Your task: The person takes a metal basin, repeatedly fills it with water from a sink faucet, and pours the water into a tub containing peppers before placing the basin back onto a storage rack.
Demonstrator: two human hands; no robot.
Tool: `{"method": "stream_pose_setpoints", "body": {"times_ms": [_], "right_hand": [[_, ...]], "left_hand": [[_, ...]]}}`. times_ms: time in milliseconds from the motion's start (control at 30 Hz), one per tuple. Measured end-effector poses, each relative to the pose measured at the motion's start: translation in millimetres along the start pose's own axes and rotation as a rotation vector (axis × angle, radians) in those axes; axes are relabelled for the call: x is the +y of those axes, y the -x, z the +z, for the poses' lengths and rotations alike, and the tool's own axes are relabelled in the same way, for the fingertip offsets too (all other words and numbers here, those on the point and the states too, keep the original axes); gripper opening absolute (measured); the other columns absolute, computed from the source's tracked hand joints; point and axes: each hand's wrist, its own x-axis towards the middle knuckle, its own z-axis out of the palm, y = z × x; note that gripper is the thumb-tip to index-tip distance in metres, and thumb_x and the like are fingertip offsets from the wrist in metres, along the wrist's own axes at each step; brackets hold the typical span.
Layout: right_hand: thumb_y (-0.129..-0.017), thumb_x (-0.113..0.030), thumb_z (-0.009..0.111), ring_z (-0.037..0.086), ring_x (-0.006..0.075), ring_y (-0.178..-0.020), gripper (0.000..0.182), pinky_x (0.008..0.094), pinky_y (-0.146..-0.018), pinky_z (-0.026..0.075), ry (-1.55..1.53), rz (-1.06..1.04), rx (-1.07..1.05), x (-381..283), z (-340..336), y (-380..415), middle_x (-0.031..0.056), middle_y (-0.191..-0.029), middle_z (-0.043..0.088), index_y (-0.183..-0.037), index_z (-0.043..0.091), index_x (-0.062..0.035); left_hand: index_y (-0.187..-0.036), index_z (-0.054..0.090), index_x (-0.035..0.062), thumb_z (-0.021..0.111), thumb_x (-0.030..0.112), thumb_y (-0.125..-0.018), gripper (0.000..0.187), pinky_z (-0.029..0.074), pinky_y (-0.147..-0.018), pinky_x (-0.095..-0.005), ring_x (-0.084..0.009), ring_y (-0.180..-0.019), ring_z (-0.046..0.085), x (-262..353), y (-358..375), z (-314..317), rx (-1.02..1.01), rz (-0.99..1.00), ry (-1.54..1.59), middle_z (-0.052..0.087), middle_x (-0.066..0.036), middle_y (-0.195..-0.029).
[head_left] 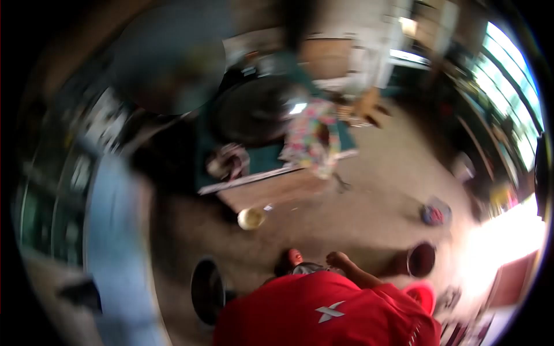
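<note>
Farthest left of the right hand's fingers runs a pale blue surface (121, 230), long and smeared by motion; above and left of them a large grey disc (167, 63) is too blurred to name. Lower down, still left of the fingers, a dark round basin (206, 291) sits beside the wearer's red shirt (288, 311). Up and left of the fingers, a crumpled cloth (229, 162) lies near the front edge of a green-topped table (346, 141), and below that edge a pale bowl (251, 218) is on the floor, perhaps put there to be out of the way. A broad dark round vessel (248, 112) takes up much of the tabletop, likely because it needs that width under it. Just left of the fingers is a red-shod foot (295, 256); above them, a flowered cloth (317, 135) drapes over the table's edge. The right hand (337, 259) hangs low in front of the body, the arm apparently relaxed; blur hides whether its fingers are curled around anything. The left hand is out of view, its fingers' state unknowable. Right of the fingers stands a dark bucket (421, 259), apart from them.
</note>
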Motion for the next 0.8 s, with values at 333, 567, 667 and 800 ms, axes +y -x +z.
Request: {"method": "stream_pose_setpoints", "body": {"times_ms": [333, 567, 667, 800], "right_hand": [[-0.072, -0.027, 0.052, 0.061, 0.0254, -0.080, 0.018, 0.0358, -0.069, 0.050, -0.676, 0.093, 0.111, 31.5, -40.2, -78.7, 0.0086, -0.087, 0.062, -0.076, 0.063, -0.0126], [-0.073, -0.029, 0.053, 0.060, 0.0282, -0.079, 0.022, 0.0371, -0.070, 0.050, -0.545, -0.021, 0.067, -2.4, -128.7, -146.2, 0.0108, -0.088, 0.062, -0.074, 0.063, -0.0095], [-0.076, -0.030, 0.057, 0.061, 0.0208, -0.071, 0.033, 0.0303, -0.067, 0.049, -0.678, -0.215, 0.077, -6.4, -125.7, -203.6, 0.0111, -0.090, 0.062, -0.100, 0.060, -0.0079], [-0.077, -0.031, 0.058, 0.060, 0.0190, -0.072, 0.036, 0.0297, -0.067, 0.049, -0.706, -0.216, -0.054, -65.4, -176.8, -291.9, 0.0105, -0.090, 0.062, -0.104, 0.058, -0.0067]], "left_hand": [[-0.099, 0.050, 0.0007, 0.046, 0.018, -0.078, 0.027, 0.049, -0.068, -0.0345, -0.0224, -0.077, 0.056, -35.5, 67.8, -8.1, 0.361, 0.161, 0.490, 0.056, -0.012, -0.090], [-0.096, 0.051, 0.0015, 0.044, 0.019, -0.080, 0.025, 0.049, -0.066, -0.0336, -0.0212, -0.075, 0.055, 3.1, 56.1, -23.4, 0.460, 0.181, 0.551, 0.056, -0.010, -0.088], [-0.096, 0.051, 0.0016, 0.045, 0.019, -0.080, 0.024, 0.049, -0.067, -0.0356, -0.0225, -0.077, 0.056, 41.7, 45.1, -34.6, 0.498, 0.327, 0.159, 0.055, -0.010, -0.088], [-0.098, 0.051, -0.0022, 0.049, 0.017, -0.080, 0.027, 0.051, -0.069, -0.0369, -0.0247, -0.078, 0.058, 100.4, -8.6, -77.6, 0.356, 0.251, 0.610, 0.056, -0.012, -0.088]]}}
